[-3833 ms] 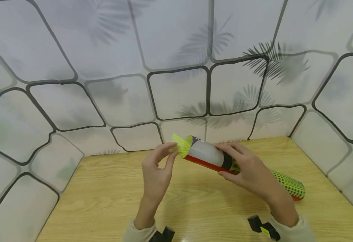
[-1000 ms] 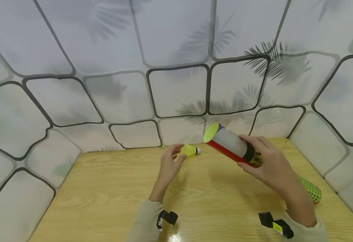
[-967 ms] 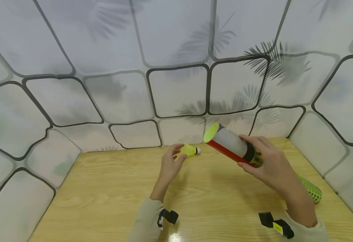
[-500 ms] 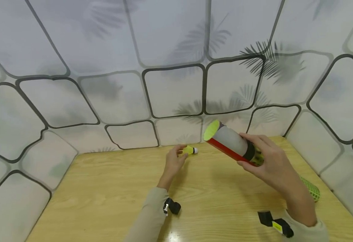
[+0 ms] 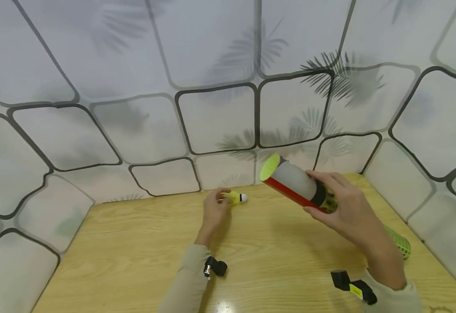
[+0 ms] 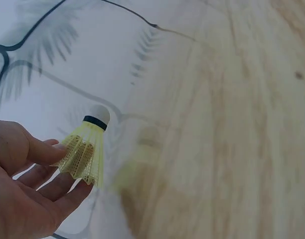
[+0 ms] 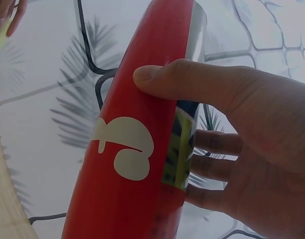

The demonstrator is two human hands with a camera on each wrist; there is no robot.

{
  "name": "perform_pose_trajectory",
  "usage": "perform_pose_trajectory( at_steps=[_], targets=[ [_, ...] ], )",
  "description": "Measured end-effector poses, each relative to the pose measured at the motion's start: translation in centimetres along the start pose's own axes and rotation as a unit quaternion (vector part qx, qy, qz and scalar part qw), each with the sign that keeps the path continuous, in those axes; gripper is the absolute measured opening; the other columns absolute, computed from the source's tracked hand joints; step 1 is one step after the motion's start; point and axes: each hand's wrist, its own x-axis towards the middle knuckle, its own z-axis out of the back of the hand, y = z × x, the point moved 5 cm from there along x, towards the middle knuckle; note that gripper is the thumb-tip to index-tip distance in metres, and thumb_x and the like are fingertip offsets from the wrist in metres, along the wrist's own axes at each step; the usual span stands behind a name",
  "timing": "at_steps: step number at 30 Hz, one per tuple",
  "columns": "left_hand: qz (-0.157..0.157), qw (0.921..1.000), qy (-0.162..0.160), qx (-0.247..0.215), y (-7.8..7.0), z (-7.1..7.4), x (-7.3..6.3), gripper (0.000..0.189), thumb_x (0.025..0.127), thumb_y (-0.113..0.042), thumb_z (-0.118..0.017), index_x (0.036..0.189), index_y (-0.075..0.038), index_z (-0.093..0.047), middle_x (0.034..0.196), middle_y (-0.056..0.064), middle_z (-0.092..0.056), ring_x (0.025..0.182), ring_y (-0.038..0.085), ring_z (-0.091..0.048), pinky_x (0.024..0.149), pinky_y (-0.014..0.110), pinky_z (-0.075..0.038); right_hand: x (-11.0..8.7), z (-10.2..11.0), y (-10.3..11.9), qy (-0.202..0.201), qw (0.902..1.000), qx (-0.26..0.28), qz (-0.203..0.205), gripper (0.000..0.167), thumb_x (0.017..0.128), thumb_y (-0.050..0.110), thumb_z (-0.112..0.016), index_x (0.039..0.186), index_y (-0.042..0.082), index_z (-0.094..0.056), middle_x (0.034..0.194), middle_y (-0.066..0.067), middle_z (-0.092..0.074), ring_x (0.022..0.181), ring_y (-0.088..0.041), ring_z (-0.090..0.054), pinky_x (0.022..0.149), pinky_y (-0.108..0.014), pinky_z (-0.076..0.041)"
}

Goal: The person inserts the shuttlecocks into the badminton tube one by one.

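My left hand pinches a yellow shuttlecock by its skirt, close over the table near its back edge. The white cork with its black band points right in the head view. In the left wrist view, thumb and fingers hold the skirt of the shuttlecock at its wide end. A red, grey and green shuttlecock tube is gripped around the middle by my right hand, tilted with its uncapped mouth up and to the left. My right forearm hides part of the tube; its green patterned end shows beyond the wrist.
The wooden table lies beneath both hands. A pale patterned cloth wall closes off the back and both sides, close behind the left hand.
The shuttlecock has come out of the tube's mouth in my left hand and gone down toward the table's back edge. The tube has shifted right; over the last half second it stays nearly still.
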Motion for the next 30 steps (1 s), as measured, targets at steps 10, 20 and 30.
perform_pose_trajectory(
  at_steps=[10,20,30],
  targets=[
    [-0.05,0.9983,-0.03,-0.008,-3.4,4.1,-1.5,0.023,0.088,0.004,-0.076,0.11,-0.003,-0.075,0.098,0.016,-0.072,0.09,0.031,-0.073,0.079,0.043,-0.062,0.1,-1.1,0.2,0.012,0.9999,0.003,-0.002,0.08,0.07,0.008,-0.094,0.142,0.01,-0.058,0.125,-0.012,-0.063,0.107,-0.033,-0.065,0.077,-0.053,-0.059],
    [-0.126,0.9887,-0.062,-0.054,-8.3,8.6,-3.3,0.025,0.089,0.002,-0.077,0.114,-0.001,-0.073,0.101,0.015,-0.073,0.082,0.024,-0.069,0.077,0.033,-0.06,0.3,-2.4,0.9,0.02,0.9997,0.0,0.011,0.081,0.069,0.008,-0.095,0.141,0.012,-0.059,0.122,-0.011,-0.063,0.101,-0.033,-0.067,0.073,-0.051,-0.059],
    [-0.184,0.9747,-0.069,-0.105,-12.2,11.5,-5.1,0.028,0.093,0.005,-0.071,0.12,-0.004,-0.073,0.109,0.012,-0.074,0.091,0.024,-0.072,0.084,0.031,-0.06,1.0,-3.8,1.7,0.031,0.9992,0.008,0.025,0.081,0.068,0.006,-0.095,0.14,0.014,-0.059,0.121,-0.011,-0.062,0.101,-0.031,-0.066,0.075,-0.052,-0.059]
  ],
)
